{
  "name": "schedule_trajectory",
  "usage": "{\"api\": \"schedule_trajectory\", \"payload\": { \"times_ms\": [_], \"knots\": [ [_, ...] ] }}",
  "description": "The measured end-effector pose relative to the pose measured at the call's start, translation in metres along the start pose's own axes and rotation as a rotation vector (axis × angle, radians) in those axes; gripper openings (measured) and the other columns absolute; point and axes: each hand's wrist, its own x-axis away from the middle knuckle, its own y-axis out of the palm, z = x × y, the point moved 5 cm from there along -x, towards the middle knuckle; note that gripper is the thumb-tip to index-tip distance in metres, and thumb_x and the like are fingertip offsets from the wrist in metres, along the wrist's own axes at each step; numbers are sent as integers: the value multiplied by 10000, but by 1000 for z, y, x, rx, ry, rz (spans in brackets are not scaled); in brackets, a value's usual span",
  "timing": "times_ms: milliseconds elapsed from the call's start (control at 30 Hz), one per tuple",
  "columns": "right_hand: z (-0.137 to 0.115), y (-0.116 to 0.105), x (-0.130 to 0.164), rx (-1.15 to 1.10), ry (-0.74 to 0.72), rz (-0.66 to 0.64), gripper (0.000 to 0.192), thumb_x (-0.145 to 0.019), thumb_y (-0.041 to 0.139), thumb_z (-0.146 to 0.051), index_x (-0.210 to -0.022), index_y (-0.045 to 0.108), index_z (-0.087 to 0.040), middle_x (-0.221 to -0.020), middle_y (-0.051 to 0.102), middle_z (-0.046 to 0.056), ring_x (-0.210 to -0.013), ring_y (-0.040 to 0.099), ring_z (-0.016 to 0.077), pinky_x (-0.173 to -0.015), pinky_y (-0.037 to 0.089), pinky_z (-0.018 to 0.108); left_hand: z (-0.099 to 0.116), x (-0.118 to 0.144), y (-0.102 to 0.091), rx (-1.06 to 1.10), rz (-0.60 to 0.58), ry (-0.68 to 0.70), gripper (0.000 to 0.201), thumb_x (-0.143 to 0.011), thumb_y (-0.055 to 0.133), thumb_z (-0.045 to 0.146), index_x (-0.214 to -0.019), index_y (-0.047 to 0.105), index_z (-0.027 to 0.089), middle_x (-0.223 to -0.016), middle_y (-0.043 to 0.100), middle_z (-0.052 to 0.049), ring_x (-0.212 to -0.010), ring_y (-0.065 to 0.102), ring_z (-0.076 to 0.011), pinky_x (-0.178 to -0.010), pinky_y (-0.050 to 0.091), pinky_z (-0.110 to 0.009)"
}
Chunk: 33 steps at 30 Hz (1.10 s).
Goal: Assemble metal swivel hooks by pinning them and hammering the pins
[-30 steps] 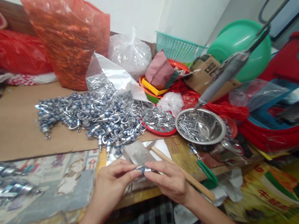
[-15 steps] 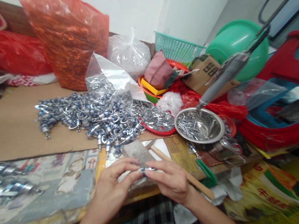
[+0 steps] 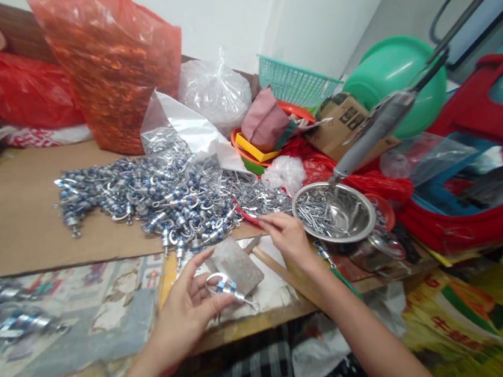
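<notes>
Cluttered workbench (image 3: 30, 201), metal swivel clip (image 3: 225, 288) within left hand (image 3: 188, 316) fingertip grip.

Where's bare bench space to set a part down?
Brown cardboard left of the clip pile is bare. So is the worn patterned mat beside the left hand. Crowded: red tray, steel bowl, and bags along the wall.

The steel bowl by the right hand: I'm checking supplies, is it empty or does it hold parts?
Not empty. The steel bowl holds a loose layer of small silver pins on its left side; its right side is bare.
</notes>
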Motion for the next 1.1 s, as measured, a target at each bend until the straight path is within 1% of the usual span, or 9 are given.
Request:
{"api": "schedule_trajectory", "payload": {
  "times_ms": [67, 167, 300, 467, 567, 667, 733, 833, 1100],
  "knots": [
    [28, 8, -28, 105, 55, -18, 273, -799, 465, -96, -982, 648, -183, -1013, 648, 74, -948, 586, 174, -841, 436, 285, 2, -1, 1, 11, -69, -47, 750, -558, 719, 213, -1213, 354, 190, -779, 621, -6, -789, 614, -186, -706, 503, -299],
    [53, 27, -55, 179, 84, -93, 276, -702, 520, -33, -859, 688, -186, -865, 681, 94, -884, 606, 227, -803, 435, 320, 3, -3, 4, 43, -149, -84, 751, -568, 701, 176, -1218, 326, 202, -746, 589, 15, -709, 607, -159, -655, 491, -283],
    [61, 40, -67, 205, 89, -133, 283, -633, 551, -13, -801, 692, -192, -847, 672, 96, -867, 603, 238, -781, 427, 308, 2, -5, 6, 81, -217, -116, 752, -575, 688, 164, -1224, 312, 219, -752, 571, 19, -676, 595, -140, -627, 476, -267],
    [59, 27, -63, 124, 89, -73, 224, -710, 512, -72, -850, 675, -137, -928, 649, 118, -894, 590, 221, -807, 425, 315, -1, -13, 1, 62, -236, -150, 788, -549, 703, 185, -1224, 298, 221, -766, 575, 15, -682, 601, -153, -618, 472, -278],
    [39, 17, -40, 24, 69, -51, 201, -772, 483, -129, -875, 656, -143, -881, 668, 69, -827, 611, 163, -764, 457, 271, -2, -19, -2, 92, -228, -129, 810, -541, 717, 175, -1226, 285, 203, -754, 595, 20, -685, 607, -150, -630, 469, -272],
    [-1, 11, -2, -119, -15, -75, 169, -787, 491, -153, -817, 654, -188, -782, 678, 2, -712, 622, 113, -665, 487, 216, -4, -20, -3, 107, -237, -126, 806, -549, 712, 146, -1225, 275, 190, -753, 610, 15, -691, 612, -155, -639, 468, -279],
    [-35, 7, 25, -322, -218, -42, 184, -781, 487, -113, -770, 657, -184, -774, 672, 18, -727, 615, 127, -676, 493, 239, -4, -20, -2, 110, -237, -119, 794, -554, 706, 131, -1219, 275, 186, -746, 612, 14, -683, 607, -151, -635, 465, -277],
    [-72, 6, 56, -323, -428, 15, 252, -806, 426, -74, -861, 651, -173, -825, 658, 63, -762, 590, 157, -675, 488, 283, -4, -19, -3, 113, -231, -89, 766, -569, 695, 125, -1212, 283, 183, -731, 608, 16, -674, 595, -145, -636, 461, -280],
    [-89, 19, 74, -128, -344, -54, 320, -846, 355, -91, -1025, 605, -177, -782, 590, 79, -730, 507, 191, -614, 421, 306, -7, -20, -3, 115, -223, -66, 746, -564, 693, 130, -1201, 309, 180, -684, 567, 39, -639, 575, -139, -602, 451, -273]
  ]
}}
